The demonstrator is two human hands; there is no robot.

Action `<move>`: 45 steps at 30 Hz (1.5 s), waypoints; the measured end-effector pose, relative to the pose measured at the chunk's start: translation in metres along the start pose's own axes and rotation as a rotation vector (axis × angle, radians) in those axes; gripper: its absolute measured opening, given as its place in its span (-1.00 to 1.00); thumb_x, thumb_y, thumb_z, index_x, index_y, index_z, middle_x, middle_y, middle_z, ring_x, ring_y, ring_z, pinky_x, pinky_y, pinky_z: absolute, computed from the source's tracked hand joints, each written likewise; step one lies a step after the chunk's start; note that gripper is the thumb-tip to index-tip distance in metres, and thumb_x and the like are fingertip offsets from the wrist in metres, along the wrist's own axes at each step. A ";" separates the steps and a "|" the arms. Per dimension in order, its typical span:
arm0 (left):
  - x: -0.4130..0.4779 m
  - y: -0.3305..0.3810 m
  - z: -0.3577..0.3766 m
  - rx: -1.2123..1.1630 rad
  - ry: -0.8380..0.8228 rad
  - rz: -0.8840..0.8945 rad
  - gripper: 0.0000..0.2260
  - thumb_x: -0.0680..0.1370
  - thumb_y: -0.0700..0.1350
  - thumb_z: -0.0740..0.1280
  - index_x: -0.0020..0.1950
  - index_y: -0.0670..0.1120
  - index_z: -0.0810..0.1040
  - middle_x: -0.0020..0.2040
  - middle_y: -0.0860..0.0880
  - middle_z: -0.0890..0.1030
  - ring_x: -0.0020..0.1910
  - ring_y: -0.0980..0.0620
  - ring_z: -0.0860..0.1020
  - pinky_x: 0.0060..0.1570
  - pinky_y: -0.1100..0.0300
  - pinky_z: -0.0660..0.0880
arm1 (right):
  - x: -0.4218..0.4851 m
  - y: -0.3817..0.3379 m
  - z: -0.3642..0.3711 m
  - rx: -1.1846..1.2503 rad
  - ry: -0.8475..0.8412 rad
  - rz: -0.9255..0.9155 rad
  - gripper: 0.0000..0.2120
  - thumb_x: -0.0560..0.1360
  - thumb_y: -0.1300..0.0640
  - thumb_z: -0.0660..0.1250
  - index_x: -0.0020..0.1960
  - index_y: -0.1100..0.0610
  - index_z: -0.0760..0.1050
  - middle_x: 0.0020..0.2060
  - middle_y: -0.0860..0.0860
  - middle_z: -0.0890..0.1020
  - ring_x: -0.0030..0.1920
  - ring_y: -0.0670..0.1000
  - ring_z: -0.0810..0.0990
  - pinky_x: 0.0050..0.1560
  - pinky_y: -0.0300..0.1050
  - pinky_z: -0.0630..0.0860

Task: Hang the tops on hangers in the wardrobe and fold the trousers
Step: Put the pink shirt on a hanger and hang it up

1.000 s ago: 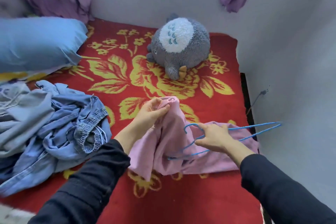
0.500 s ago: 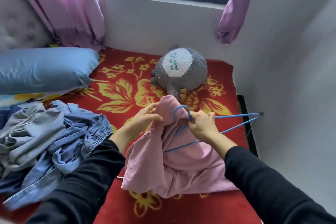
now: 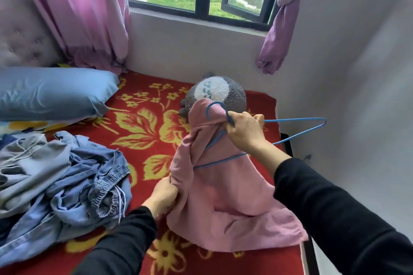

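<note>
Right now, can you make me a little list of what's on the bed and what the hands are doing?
Left hand: grips the pink top low on its side
Right hand: holds the blue hanger just under its hook
Hanger: one end sticks out bare to the right
Not done yet: heap of denim clothes, on the left
Also there: grey plush toy, blue pillow, red flowered cover

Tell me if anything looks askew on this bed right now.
The blue hanger sits crooked in the pink top: its right end juts out bare while the fabric bunches over the left. The right hand grips its neck; the left hand pinches the cloth. The denim trousers lie crumpled.
</note>
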State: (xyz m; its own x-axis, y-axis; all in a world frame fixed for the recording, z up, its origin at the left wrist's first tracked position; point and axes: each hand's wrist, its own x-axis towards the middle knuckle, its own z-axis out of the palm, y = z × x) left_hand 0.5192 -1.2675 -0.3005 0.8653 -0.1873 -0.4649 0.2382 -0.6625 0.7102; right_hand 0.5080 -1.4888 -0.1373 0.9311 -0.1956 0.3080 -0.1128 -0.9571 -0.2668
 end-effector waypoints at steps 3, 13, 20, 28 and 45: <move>0.002 0.042 -0.036 -0.101 0.032 0.118 -0.78 0.56 -0.27 0.14 -0.01 -0.18 0.58 -0.11 -0.10 0.61 -0.18 0.02 0.51 -0.27 0.22 0.40 | 0.001 0.013 -0.003 -0.091 -0.051 0.147 -0.88 0.58 -0.01 0.13 -0.02 -0.06 0.44 -0.02 0.08 0.62 0.15 0.13 0.51 0.16 0.12 0.22; -0.020 0.157 -0.096 -0.461 0.130 0.207 -0.82 0.58 -0.17 0.20 -0.06 -0.16 0.59 -0.16 -0.15 0.61 -0.17 -0.07 0.56 -0.26 0.16 0.48 | -0.035 0.040 0.026 0.222 -0.468 0.522 -0.81 0.47 0.12 0.23 0.00 -0.12 0.50 0.16 -0.04 0.59 0.25 0.11 0.47 0.31 0.10 0.27; -0.033 0.184 -0.091 -0.647 0.058 0.240 -0.84 0.59 -0.07 0.23 -0.15 -0.07 0.53 -0.20 -0.08 0.58 -0.22 -0.03 0.55 -0.18 0.10 0.53 | -0.064 0.016 0.054 0.475 -0.580 0.545 -0.44 0.27 -0.12 0.43 0.24 -0.06 0.46 0.20 -0.02 0.54 0.27 0.09 0.44 0.30 0.07 0.32; -0.021 0.168 -0.137 -0.690 0.262 0.331 -0.81 0.53 -0.03 0.35 0.05 -0.10 0.63 -0.08 -0.06 0.64 -0.14 0.05 0.59 -0.12 0.20 0.52 | -0.045 0.020 0.040 0.539 -0.530 0.464 -0.77 0.44 0.27 0.20 -0.36 0.08 0.42 -0.32 0.01 0.48 -0.20 0.02 0.43 -0.08 -0.13 0.36; 0.013 0.064 -0.166 0.176 0.613 0.198 -0.80 0.45 -0.19 0.43 0.07 -0.12 0.64 0.01 -0.24 0.65 0.05 -0.22 0.57 0.01 0.05 0.45 | 0.022 0.035 -0.043 0.514 -0.531 0.375 -0.83 0.46 0.20 0.31 -0.30 0.12 0.41 -0.41 -0.02 0.45 -0.43 -0.10 0.39 -0.47 -0.28 0.30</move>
State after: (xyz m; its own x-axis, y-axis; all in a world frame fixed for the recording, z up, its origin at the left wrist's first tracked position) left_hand 0.6183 -1.1920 -0.1738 0.9917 0.0944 0.0872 0.0186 -0.7764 0.6299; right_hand 0.5097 -1.5356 -0.1005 0.9176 -0.2325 -0.3223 -0.3959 -0.6060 -0.6900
